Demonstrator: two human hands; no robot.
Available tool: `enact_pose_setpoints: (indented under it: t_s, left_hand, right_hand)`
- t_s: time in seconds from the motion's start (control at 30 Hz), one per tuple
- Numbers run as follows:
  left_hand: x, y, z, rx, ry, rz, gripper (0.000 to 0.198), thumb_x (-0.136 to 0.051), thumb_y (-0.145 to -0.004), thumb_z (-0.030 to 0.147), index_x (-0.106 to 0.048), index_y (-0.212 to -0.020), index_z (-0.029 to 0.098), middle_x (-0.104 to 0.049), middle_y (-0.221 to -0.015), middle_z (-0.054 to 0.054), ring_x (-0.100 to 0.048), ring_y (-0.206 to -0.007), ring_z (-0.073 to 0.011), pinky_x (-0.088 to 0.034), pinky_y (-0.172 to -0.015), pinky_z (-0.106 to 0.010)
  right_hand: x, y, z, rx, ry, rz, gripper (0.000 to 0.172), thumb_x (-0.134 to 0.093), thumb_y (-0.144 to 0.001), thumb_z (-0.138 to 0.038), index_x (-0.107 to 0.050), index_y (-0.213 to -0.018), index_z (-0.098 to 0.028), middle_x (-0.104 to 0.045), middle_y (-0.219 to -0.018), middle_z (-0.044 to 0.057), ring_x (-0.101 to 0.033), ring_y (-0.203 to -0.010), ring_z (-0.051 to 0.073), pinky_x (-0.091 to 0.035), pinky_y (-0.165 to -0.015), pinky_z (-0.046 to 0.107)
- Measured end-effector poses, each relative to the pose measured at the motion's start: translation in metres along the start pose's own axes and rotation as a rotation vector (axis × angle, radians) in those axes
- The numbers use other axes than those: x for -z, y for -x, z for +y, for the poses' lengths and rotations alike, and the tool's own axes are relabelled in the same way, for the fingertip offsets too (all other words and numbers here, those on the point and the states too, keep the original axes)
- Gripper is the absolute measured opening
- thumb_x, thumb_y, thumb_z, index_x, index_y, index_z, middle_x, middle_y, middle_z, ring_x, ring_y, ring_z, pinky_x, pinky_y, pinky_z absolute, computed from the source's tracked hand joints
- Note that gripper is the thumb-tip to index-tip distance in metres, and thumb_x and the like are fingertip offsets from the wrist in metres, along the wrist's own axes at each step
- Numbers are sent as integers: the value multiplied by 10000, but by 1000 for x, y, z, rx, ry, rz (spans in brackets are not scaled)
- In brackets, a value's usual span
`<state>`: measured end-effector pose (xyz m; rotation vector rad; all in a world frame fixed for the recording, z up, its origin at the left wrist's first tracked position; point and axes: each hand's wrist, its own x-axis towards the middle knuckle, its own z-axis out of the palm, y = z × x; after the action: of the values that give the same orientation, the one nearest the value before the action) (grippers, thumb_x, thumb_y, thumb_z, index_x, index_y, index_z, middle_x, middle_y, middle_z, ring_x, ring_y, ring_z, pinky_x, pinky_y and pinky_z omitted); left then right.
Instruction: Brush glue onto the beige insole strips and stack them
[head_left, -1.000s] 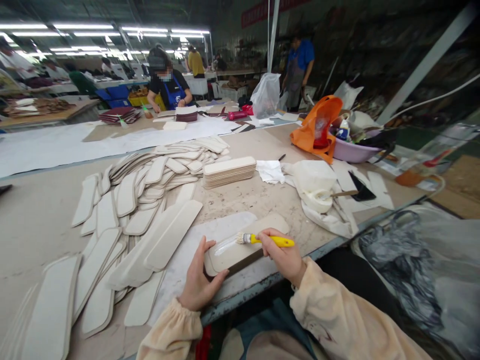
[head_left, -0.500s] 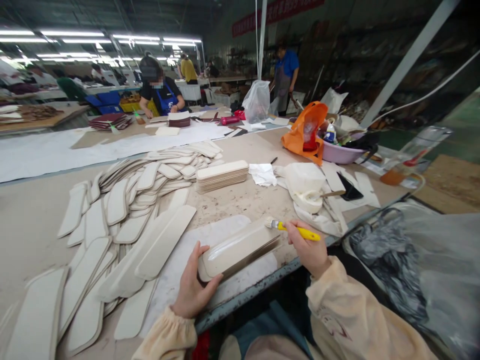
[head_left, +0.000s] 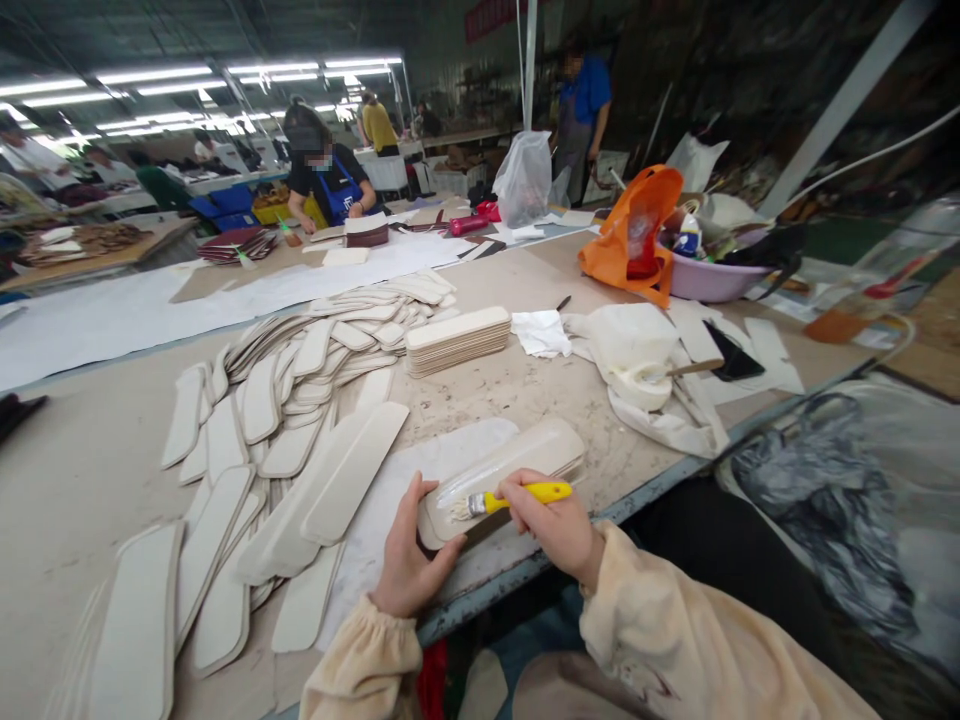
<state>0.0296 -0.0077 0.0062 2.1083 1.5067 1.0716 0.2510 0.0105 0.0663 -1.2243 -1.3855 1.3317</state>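
Observation:
My right hand is closed around the yellow handle of a paintbrush. The bristles touch the top piece near the left end of a stack of long, pale, round-cornered panels, where a wet, shiny coat shows. Gripping that same end is my left hand, thumb on the near side and fingers on the far side. Under the stack lies a white sheet. What the panels are made of, I cannot tell.
Many loose pale panels spread over the left of the table. Beyond my stack stands a neat second stack. A white tub with pale paste, an orange bag and a lilac basin are at right. A co-worker sits opposite.
The paintbrush has swept leftward along the top panel, from the stack's far right end to near my left hand. My left hand keeps its hold. The whole view has shifted slightly.

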Motion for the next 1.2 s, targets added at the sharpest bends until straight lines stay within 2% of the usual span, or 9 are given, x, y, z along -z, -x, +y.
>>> enact_pose_setpoints:
  t_s: [0.13, 0.33, 0.5, 0.63, 0.8, 0.93, 1.0, 1.1, 1.2]
  left_hand:
    - [1, -1, 1, -4, -32, 2, 839, -648, -789, 330, -184, -1473, 186, -529, -1292, -134, -510, -1228, -286, -413, -1051, -483]
    - [-1, -1, -3, -3, -46, 0, 836, -662, -780, 348, -210, -1464, 182, -535, -1286, -129, -496, -1241, -294, -396, -1063, -496]
    - [-1, -1, -5, 4, -47, 1, 815, -657, -782, 358, -229, -1454, 186, -533, -1280, -126, -505, -1222, -292, -396, -1061, -496]
    - [0, -1, -5, -2, -50, 0, 816, -659, -779, 357, -234, -1452, 181, -530, -1278, -125, -493, -1236, -291, -396, -1066, -482]
    - [-1, -2, -5, -9, -65, 14, 808, -652, -782, 365, -237, -1451, 182, -541, -1265, -126, -519, -1206, -287, -425, -1039, -482]
    - [-2, -1, -5, -18, -54, 19, 793, -644, -789, 359, -241, -1450, 188, -545, -1262, -124, -531, -1195, -280, -440, -1027, -468]
    - [-2, -1, -5, -11, -34, 20, 788, -644, -790, 359, -246, -1450, 192, -543, -1262, -120, -535, -1189, -275, -433, -1035, -467]
    - [-2, 0, -5, 6, -29, 15, 803, -645, -788, 366, -233, -1456, 194, -534, -1272, -122, -532, -1188, -274, -431, -1037, -469]
    - [-2, -1, -6, -1, -50, 9, 821, -647, -785, 371, -219, -1461, 186, -539, -1266, -126, -526, -1193, -280, -429, -1038, -476]
  right_hand:
    - [34, -5, -5, -20, 83, 76, 291, -489, -887, -412, -631, -754, -196, -477, -455, -65, -460, -464, 105, -404, -555, 237]
    - [93, -14, -14, -11, 294, 291, 311, -483, -856, -431, -625, -696, -205, -472, -455, -49, -490, -493, 135, -408, -581, 263]
    - [116, -9, -21, 118, 586, 386, 316, -457, -896, -403, -620, -697, -220, -559, -545, -19, -553, -581, 151, -399, -610, 262]
    - [105, 2, -17, 337, 875, 350, 266, -448, -931, -362, -648, -835, -214, -670, -753, 38, -613, -713, 173, -416, -682, 270]
    - [55, 19, -2, 548, 1188, 131, 226, -466, -921, -256, -610, -760, -191, -625, -649, 49, -574, -630, 165, -378, -595, 275]
    - [4, 37, 0, 732, 1164, -9, 174, -520, -873, -284, -553, -728, -193, -589, -618, 21, -522, -574, 157, -332, -525, 280]
    - [-10, 42, -6, 816, 1065, -66, 172, -521, -861, -305, -551, -730, -198, -585, -608, 8, -511, -554, 148, -321, -502, 277]
    - [-2, 37, -15, 815, 966, -10, 179, -478, -897, -285, -590, -791, -195, -594, -608, 6, -526, -559, 138, -357, -524, 268]
    - [31, 23, -18, 707, 1009, 157, 222, -425, -944, -246, -620, -864, -178, -629, -665, 33, -579, -630, 139, -402, -604, 255]
